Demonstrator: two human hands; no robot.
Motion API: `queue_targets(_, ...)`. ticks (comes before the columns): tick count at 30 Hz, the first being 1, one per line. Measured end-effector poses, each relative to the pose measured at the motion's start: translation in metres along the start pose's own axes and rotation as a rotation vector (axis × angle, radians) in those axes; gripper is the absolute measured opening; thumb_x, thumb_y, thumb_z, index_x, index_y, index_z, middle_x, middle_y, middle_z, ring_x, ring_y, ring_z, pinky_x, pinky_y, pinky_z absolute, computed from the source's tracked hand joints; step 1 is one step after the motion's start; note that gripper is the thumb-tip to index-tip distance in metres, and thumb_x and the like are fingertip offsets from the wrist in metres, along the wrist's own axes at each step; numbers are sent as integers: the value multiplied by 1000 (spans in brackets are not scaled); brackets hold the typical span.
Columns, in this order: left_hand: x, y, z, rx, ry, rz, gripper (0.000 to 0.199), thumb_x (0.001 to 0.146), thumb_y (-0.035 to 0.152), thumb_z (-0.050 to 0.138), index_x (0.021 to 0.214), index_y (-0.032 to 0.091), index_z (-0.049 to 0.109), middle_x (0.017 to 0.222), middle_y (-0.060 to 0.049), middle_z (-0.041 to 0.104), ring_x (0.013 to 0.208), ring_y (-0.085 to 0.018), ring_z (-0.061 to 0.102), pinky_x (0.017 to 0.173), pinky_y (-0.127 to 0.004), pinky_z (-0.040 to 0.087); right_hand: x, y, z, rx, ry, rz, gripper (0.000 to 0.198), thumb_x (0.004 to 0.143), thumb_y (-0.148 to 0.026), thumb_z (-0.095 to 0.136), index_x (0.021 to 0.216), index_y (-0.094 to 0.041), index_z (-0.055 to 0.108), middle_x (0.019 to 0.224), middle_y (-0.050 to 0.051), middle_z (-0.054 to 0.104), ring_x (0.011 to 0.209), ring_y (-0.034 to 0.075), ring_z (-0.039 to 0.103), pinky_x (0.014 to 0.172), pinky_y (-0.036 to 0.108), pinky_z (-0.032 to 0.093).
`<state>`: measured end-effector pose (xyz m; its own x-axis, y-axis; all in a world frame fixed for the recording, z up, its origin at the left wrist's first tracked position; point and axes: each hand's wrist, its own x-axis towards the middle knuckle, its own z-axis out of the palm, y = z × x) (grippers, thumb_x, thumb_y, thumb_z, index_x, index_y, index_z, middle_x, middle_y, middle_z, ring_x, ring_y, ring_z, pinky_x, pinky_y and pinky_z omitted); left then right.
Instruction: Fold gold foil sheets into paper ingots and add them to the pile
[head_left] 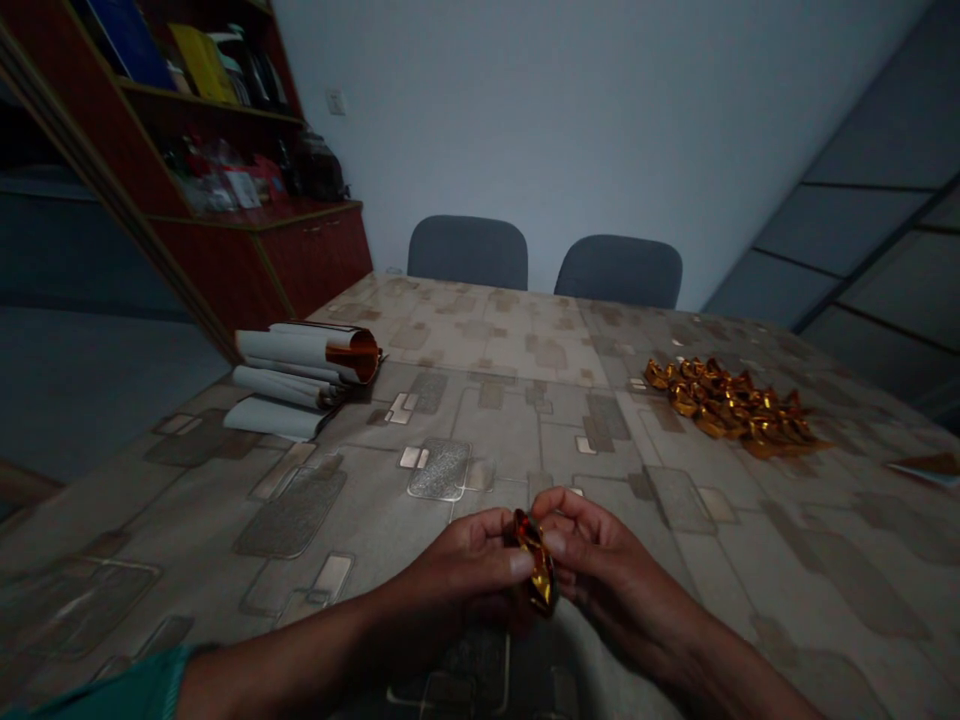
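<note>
A small folded gold foil paper piece (pixel 541 575) is held between my two hands, just above the near middle of the table. My left hand (pixel 469 560) grips its left side, thumb on the front. My right hand (pixel 592 545) pinches its right side, with the thumb and fingers close to the upper part. A red-orange tint shows near its top. Several similar folded gold foil pieces (pixel 727 405) lie grouped in rows on the right of the table. On the left, a stack of curled, folded sheets (pixel 300 375) shows whitish backs and an orange-gold inner face.
A patterned cloth (pixel 510 410) covers the table. At the right edge lies a flat gold piece (pixel 928 467). Two grey chairs (pixel 468 252) stand behind the far edge, against a pale wall. A red-brown cabinet (pixel 300 255) with filled shelves is at the back left.
</note>
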<state>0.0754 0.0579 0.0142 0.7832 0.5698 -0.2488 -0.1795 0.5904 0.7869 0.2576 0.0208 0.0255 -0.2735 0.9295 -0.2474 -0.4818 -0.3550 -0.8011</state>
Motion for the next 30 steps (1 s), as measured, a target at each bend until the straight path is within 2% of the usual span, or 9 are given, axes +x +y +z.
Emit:
queue_targets(3, 0, 4, -6, 25, 14, 51, 37, 83, 40, 74, 107, 17, 57, 97, -8, 68, 71, -14, 67, 65, -26, 52, 0, -5, -3, 56, -11, 35, 33, 73, -29, 86, 95, -17, 65, 76, -1, 63, 60, 8, 51, 53, 20, 33)
queue_targets(5, 1, 4, -10, 64, 20, 135, 46, 79, 36, 80, 115, 21, 56, 107, -7, 65, 71, -14, 68, 66, -28, 53, 0, -7, -4, 45, -50, 40, 32, 74, -29, 85, 96, -17, 65, 80, 1, 64, 65, 11, 56, 55, 21, 35)
queue_targets(7, 2, 2, -12, 111, 17, 180, 52, 77, 33, 82, 120, 23, 55, 105, -7, 66, 74, -14, 68, 67, -28, 53, 0, -8, -4, 8, -71, 25, 29, 77, -31, 82, 96, -17, 64, 78, 0, 62, 65, 12, 57, 56, 23, 35)
queue_targets(11, 3, -2, -9, 184, 64, 207, 37, 81, 34, 78, 108, 18, 59, 83, -5, 70, 75, -16, 68, 66, -25, 51, 0, -7, -1, -67, -23, -26, 27, 80, -35, 79, 92, -18, 63, 71, -2, 59, 59, 11, 51, 54, 22, 31)
queue_targets(19, 4, -2, -5, 242, 237, 271, 33, 81, 37, 78, 100, 16, 60, 93, -6, 69, 75, -16, 69, 60, -24, 53, -1, -7, 3, -300, 38, -132, 34, 84, -48, 74, 84, -18, 60, 69, -1, 59, 63, 13, 51, 59, 26, 35)
queue_targets(22, 4, -3, -5, 212, 257, 253, 33, 80, 37, 79, 97, 17, 59, 92, -3, 66, 75, -15, 68, 61, -24, 53, -1, -8, 2, -348, 53, -126, 34, 83, -48, 75, 81, -18, 60, 68, -1, 57, 62, 13, 49, 59, 25, 34)
queue_targets(25, 4, -2, -5, 140, 223, 177, 37, 80, 38, 80, 102, 19, 57, 93, -2, 64, 77, -15, 66, 60, -25, 54, -2, -10, 2, -324, 51, -80, 33, 82, -46, 77, 81, -18, 61, 66, -3, 55, 60, 11, 45, 56, 24, 30)
queue_targets(30, 2, 1, -3, -19, 191, 103, 47, 76, 35, 84, 111, 21, 55, 96, -2, 63, 75, -11, 61, 55, -18, 45, -3, -11, 3, -201, -12, -29, 31, 79, -41, 81, 83, -17, 61, 66, -4, 54, 54, 8, 38, 50, 22, 25)
